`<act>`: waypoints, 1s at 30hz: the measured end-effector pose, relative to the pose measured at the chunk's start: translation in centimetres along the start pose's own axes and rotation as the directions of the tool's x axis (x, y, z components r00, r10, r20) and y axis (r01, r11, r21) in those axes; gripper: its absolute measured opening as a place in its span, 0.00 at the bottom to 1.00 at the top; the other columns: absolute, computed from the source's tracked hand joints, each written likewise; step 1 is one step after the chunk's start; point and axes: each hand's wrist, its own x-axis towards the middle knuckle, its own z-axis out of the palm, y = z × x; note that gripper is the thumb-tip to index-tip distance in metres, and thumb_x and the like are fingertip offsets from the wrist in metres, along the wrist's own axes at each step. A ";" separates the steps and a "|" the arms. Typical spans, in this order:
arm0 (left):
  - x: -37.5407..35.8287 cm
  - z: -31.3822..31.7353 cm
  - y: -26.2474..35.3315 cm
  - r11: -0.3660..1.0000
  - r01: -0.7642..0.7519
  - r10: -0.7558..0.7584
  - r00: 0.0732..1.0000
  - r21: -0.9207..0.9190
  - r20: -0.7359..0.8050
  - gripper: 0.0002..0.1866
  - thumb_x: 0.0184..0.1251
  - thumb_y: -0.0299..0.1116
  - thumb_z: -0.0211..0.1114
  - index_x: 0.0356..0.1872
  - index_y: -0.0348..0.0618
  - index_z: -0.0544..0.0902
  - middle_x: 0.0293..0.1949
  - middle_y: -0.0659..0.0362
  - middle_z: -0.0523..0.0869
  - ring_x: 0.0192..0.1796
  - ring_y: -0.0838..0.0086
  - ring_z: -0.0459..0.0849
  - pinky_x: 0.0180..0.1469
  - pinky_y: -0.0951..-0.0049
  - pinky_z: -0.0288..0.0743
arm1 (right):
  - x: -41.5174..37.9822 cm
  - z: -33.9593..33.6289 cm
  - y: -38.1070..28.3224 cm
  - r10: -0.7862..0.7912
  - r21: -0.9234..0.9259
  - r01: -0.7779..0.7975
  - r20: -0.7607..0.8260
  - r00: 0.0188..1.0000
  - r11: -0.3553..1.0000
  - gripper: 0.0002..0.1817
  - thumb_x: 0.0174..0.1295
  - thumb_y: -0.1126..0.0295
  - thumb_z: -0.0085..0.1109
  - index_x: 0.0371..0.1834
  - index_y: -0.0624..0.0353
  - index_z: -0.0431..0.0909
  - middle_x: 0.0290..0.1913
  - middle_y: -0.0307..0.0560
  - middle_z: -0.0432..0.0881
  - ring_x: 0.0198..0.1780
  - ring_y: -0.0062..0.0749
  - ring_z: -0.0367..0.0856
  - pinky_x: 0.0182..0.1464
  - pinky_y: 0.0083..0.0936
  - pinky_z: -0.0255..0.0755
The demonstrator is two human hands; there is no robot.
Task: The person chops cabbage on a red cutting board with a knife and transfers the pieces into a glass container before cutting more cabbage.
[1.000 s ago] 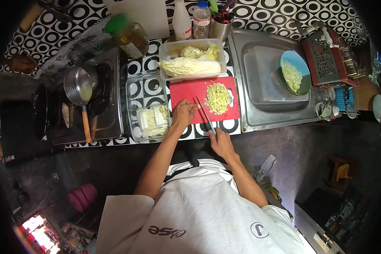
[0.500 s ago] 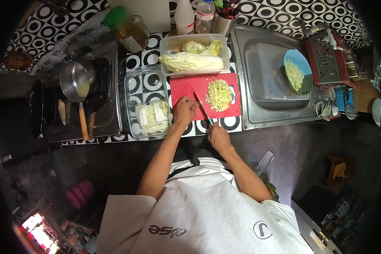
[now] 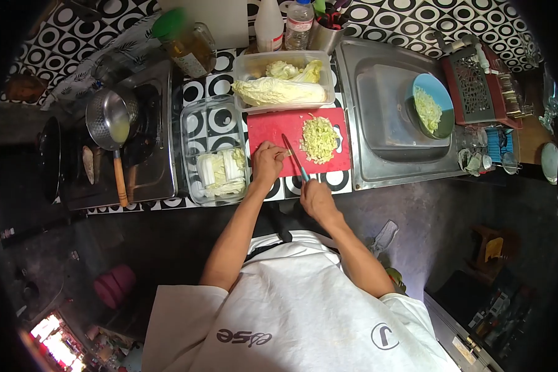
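Note:
My right hand (image 3: 320, 201) grips the light-blue handle of a kitchen knife (image 3: 294, 155), its blade slanting up and left over the red cutting board (image 3: 263, 124). Beside the blade, on its left, the closed fingers of my left hand (image 3: 268, 166) pinch a small pale piece of napa cabbage (image 3: 286, 153), mostly covered by the fingertips. To the right of the knife lies a pile of finely chopped cabbage (image 3: 319, 140). A clear container (image 3: 192, 115) left of the board holds cut cabbage chunks (image 3: 221, 172).
Behind the board, a plastic tub (image 3: 240, 63) holds a larger cabbage piece (image 3: 279, 92). On the right, a blue bowl (image 3: 443, 93) of shredded cabbage stands in the sink (image 3: 359, 170). A saucepan (image 3: 108, 118) sits on the stove at left. Bottles (image 3: 268, 28) line the back.
The knife and my right hand have shifted very slightly left, and the whole view has moved a little. My left hand stays beside the blade.

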 end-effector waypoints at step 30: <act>-0.8 -0.7 0.1 1.000 0.005 -0.005 1.000 -0.012 -0.007 0.07 0.50 0.27 0.67 0.32 0.41 0.86 0.25 0.54 0.75 0.27 0.66 0.75 0.31 0.68 0.70 | -0.5 3.3 1.1 0.088 -0.023 -0.090 -0.089 0.992 0.996 0.18 0.64 0.63 0.45 0.28 0.71 0.72 0.25 0.71 0.77 0.33 0.66 0.78 0.36 0.52 0.73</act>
